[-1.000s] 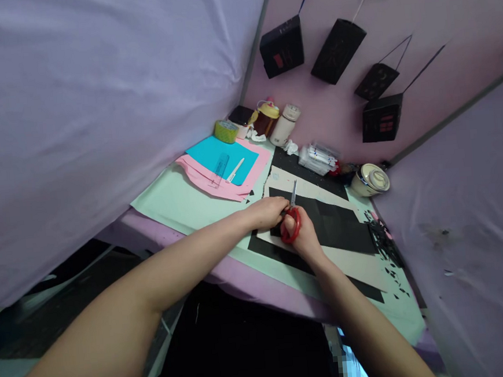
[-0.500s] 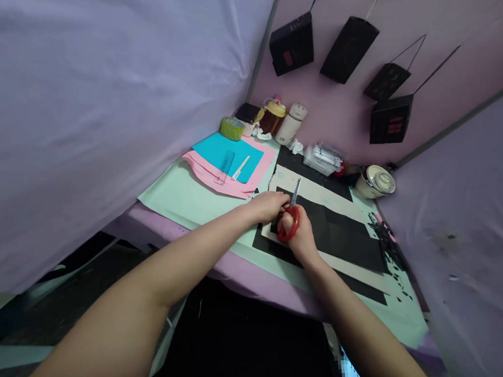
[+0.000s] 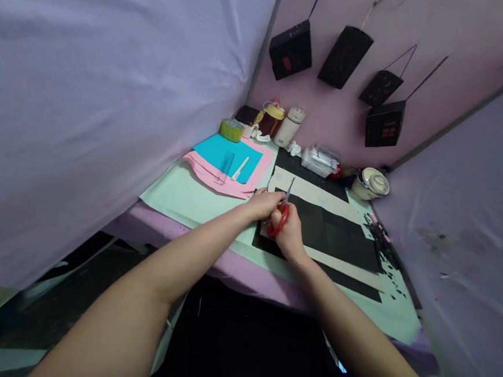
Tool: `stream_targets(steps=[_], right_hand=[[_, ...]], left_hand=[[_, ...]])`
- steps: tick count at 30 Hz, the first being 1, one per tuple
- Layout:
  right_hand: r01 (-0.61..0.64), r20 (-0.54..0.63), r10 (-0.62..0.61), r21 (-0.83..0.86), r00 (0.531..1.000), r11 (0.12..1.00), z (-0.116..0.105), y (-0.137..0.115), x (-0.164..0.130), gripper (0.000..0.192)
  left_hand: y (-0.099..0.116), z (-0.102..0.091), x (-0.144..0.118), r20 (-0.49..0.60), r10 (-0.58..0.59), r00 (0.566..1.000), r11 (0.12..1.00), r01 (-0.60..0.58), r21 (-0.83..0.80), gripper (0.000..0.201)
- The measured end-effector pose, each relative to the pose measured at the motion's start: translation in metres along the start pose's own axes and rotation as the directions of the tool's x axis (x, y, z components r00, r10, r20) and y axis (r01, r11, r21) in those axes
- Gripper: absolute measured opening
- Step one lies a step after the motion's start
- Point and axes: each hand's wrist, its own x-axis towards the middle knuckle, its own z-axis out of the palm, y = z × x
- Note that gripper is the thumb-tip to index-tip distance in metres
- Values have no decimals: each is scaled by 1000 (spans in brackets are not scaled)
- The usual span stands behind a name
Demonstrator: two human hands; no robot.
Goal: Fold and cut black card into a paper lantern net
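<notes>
My right hand grips red-handled scissors, their blades pointing up and away over a black paper sheet. That sheet lies on a beige board on the pale green table cover. My left hand rests curled on the near left corner of the black paper, right beside the scissor handles. Whether its fingers pinch the paper is hidden by the hands.
Pink and blue paper sheets with a ruler and a pen lie at the back left. Tape roll, bottles, a marker pack and a lidded jar line the back wall. Black paper scraps litter the right edge. Black paper lanterns hang above.
Both hands shifted slightly left and nearer the paper's corner. The scissors tilted, blades now pointing more to the upper right.
</notes>
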Motion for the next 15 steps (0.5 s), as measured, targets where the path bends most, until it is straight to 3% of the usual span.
stream_targets(steps=[3,6,11,15], right_hand=[[-14,-15,15,48,1000,999,7,0,-2,16],[-5,-2,5,110,1000,994,-1,-2,-2,19],[110,18,-115,184,993,977,-57,1,6,17],[74,53,-88,215,995,974,-98,23,12,15]], left_hand=[[-3,1,1,-12,32,999,999,-32,39,19],[-2,0,-2,-24,87,996,992,-85,97,16],[-5,-1,-2,-32,155,987,976,-148,160,24],[-2,-5,-2,-34,185,982,962,-174,210,29]])
